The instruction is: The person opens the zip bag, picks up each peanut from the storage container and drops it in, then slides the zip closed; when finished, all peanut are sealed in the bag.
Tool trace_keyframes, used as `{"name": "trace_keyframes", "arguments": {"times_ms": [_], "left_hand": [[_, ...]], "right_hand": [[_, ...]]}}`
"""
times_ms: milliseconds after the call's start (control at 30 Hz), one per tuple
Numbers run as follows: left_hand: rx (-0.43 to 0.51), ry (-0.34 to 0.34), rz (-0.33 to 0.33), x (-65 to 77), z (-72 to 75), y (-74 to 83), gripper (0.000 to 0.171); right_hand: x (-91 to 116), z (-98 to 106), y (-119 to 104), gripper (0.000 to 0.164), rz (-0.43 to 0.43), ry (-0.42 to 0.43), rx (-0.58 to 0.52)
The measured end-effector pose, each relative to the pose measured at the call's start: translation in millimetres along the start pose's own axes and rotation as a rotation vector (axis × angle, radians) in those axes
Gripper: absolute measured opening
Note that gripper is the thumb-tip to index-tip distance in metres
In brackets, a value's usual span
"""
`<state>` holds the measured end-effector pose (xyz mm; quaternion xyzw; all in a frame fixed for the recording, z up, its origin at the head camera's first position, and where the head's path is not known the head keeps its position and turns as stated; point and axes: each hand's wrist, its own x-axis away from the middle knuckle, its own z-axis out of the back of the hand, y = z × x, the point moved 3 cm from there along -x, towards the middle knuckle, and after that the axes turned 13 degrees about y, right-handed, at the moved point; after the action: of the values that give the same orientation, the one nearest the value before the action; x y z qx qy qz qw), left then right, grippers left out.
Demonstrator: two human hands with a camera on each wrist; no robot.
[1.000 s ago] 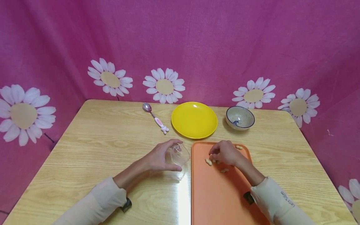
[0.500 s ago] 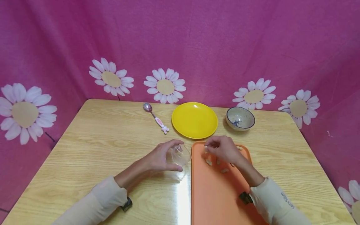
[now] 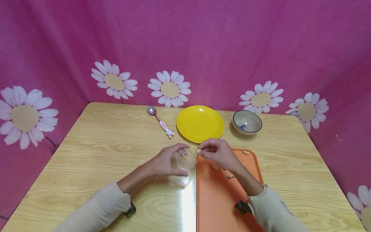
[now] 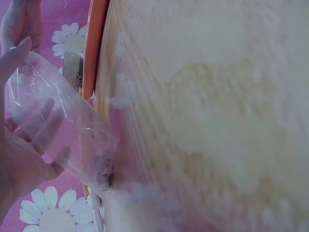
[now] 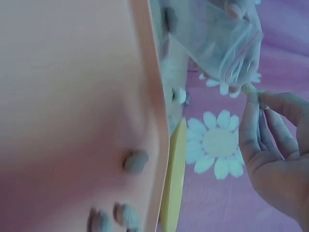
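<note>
A big pink curtain (image 3: 214,48) with white daisies hangs behind the table and on both sides of it. The wooden table (image 3: 87,154) has a shiny patch of light near the front. An orange tray (image 3: 214,206) lies on the right part of it, with its long side toward the person. Behind the tray sits a round yellow plate (image 3: 200,124).

Two pale sleeves (image 3: 98,206) reach in from the front. The left hand (image 3: 166,161) has its thumb and fingers bent around a clear bag, holding its mouth wide. The right hand (image 3: 218,156) pinches one peanut between its fingertips and thumb, above the tray's back left corner.

A small bowl (image 3: 247,122) with a dark blue rim stands right of the plate. The clear plastic bag (image 3: 185,161) is just left of the tray. Something darker is at its bottom, too blurry to name, and I can't tell if the bag touches the table. Left of the plate lies a metal spoon (image 3: 160,122) with a pink and white bunny handle.

The pinched peanut (image 3: 198,151) is right beside the bag's mouth. More peanuts (image 3: 230,176) lie on the tray, some partly hidden by the right arm.
</note>
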<state>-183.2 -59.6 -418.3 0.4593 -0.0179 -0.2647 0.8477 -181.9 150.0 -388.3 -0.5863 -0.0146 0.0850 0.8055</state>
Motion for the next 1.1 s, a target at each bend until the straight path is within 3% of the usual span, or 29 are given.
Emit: {"name": "trace_keyframes", "arguments": {"times_ms": [433,633,800,1100], "left_hand": [[-0.006,0.011,0.009,-2.0,1.5,2.6,0.082],[0.010,0.023,-0.017,-3.8,4.7,1.4,0.083],[0.026,0.013,-0.002,-3.2,3.6,-0.2,0.084],[0.025,0.018,-0.009,-2.2,2.2,-0.6,0.082]], "right_hand": [[8,-19,-6,0.020,0.112,-0.083,0.028],[12,-9,-9,0.017,0.093,-0.009,0.093],[14,2,-7,0.017,0.093,0.055,0.135],[12,21,14,0.016,0.073,0.048,0.272]]}}
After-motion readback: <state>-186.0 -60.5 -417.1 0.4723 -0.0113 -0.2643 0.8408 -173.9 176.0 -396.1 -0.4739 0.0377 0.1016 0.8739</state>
